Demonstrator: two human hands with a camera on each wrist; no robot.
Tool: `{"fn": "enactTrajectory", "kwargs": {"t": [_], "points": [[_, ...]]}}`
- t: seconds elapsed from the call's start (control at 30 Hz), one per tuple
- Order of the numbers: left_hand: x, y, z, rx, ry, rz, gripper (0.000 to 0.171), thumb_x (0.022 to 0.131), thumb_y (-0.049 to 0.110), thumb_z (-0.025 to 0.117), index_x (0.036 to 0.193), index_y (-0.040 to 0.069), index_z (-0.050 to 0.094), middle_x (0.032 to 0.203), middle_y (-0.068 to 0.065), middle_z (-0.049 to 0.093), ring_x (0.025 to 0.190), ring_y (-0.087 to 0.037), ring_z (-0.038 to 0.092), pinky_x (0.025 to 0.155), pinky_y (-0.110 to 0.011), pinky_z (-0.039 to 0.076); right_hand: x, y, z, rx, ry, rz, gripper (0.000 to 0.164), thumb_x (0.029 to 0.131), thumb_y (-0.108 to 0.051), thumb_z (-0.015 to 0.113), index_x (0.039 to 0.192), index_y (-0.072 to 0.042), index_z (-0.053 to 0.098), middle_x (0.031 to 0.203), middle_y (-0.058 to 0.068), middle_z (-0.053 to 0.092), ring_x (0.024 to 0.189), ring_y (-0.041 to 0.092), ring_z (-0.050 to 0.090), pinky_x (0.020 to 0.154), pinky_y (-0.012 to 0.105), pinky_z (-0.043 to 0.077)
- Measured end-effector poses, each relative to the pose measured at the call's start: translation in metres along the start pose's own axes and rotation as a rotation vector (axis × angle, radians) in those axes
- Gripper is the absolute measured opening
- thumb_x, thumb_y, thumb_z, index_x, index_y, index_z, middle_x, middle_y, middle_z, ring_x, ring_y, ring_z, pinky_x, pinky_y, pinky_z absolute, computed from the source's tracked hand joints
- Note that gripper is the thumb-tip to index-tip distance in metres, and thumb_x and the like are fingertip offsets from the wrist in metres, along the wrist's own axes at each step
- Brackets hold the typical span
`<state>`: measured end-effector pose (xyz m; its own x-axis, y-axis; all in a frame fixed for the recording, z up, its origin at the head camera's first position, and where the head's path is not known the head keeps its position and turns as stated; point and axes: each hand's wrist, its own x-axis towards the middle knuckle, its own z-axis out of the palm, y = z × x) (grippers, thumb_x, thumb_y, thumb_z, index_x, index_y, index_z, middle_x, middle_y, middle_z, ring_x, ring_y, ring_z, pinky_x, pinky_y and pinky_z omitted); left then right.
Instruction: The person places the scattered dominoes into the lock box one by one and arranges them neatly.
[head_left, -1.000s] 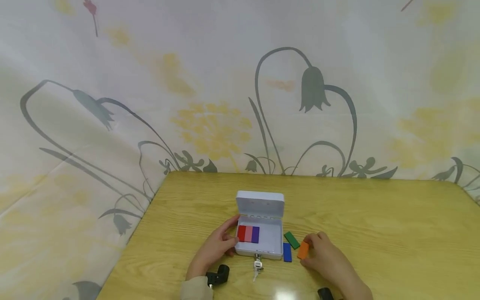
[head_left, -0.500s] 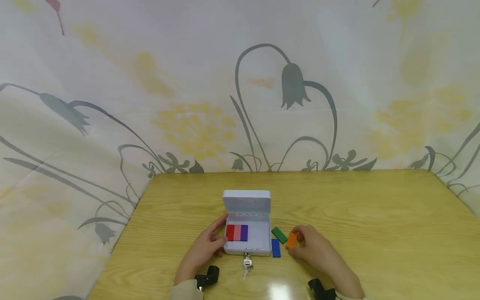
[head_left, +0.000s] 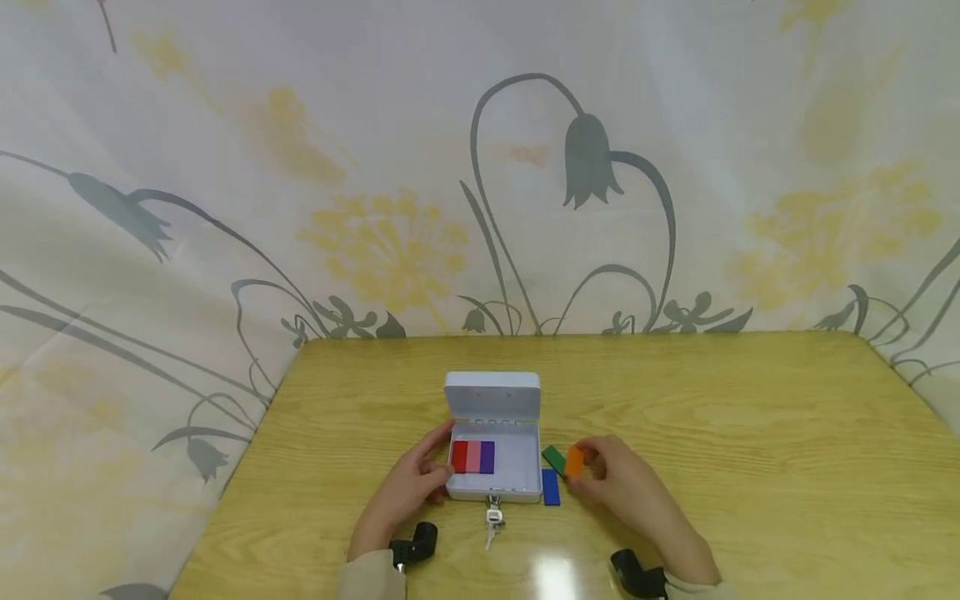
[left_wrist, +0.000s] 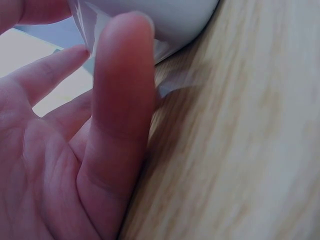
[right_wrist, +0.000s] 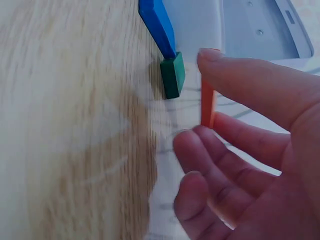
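Observation:
A white metal cash box (head_left: 517, 483) stands on the table with its lid (head_left: 492, 395) raised. Inside, at the left, a red block (head_left: 460, 457), a pink block (head_left: 473, 457) and a purple block (head_left: 487, 457) lie side by side. My left hand (head_left: 408, 482) grips the box's left side, thumb near the front and index finger toward the back; its other fingers are partly hidden. Between thumb and fingertips, my right hand (head_left: 618, 475) pinches an orange block (right_wrist: 207, 102), just right of a green block (head_left: 554, 461). A blue block (head_left: 551, 487) lies beside the box's right wall.
Keys (head_left: 492, 521) hang from the lock at the box's front. The wood-grain table (head_left: 735, 417) reaches back to a flower-printed cloth (head_left: 375, 167). Each wrist carries a black camera mount, such as the left one (head_left: 416, 543).
My right hand has brought the orange block a little closer to the green block and the box. My left hand keeps its place on the box. The head view has shifted.

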<state>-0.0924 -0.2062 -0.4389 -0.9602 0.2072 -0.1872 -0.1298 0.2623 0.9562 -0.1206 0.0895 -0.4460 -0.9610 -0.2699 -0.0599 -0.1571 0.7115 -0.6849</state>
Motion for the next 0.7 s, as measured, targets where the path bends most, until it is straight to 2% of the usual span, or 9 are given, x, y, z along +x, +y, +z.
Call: {"fn": "enactTrajectory", "kwargs": {"t": [0.2, 0.37, 0.7], "points": [[0.006, -0.012, -0.001, -0.032, -0.001, -0.001, 0.063, 0.082, 0.004, 0.054, 0.139, 0.020, 0.032, 0.135, -0.013, 0.036, 0.064, -0.022, 0.055, 0.059, -0.034, 0.048, 0.001, -0.003, 0.004, -0.002, 0.042, -0.039, 0.046, 0.071, -0.026, 0.074, 0.111, -0.012, 0.059, 0.096, -0.002, 0.052, 0.071, 0.008, 0.046, 0.061, 0.025, 0.041], [0.012, -0.027, -0.002, -0.009, 0.007, -0.005, 0.062, 0.083, 0.008, 0.055, 0.138, 0.027, 0.034, 0.135, -0.008, 0.036, 0.061, -0.019, 0.053, 0.058, -0.032, 0.047, 0.002, -0.008, 0.008, 0.017, 0.065, -0.066, 0.046, 0.071, -0.024, 0.074, 0.113, -0.013, 0.058, 0.098, -0.003, 0.051, 0.073, 0.007, 0.048, 0.062, 0.024, 0.042], [0.013, -0.030, -0.001, 0.009, 0.011, 0.033, 0.062, 0.082, 0.008, 0.055, 0.138, 0.024, 0.033, 0.136, -0.010, 0.035, 0.059, -0.018, 0.054, 0.056, -0.031, 0.048, 0.004, -0.019, 0.012, 0.109, 0.054, -0.094, 0.047, 0.071, -0.019, 0.074, 0.115, -0.017, 0.056, 0.087, -0.009, 0.053, 0.071, 0.006, 0.051, 0.059, 0.023, 0.043]]}}
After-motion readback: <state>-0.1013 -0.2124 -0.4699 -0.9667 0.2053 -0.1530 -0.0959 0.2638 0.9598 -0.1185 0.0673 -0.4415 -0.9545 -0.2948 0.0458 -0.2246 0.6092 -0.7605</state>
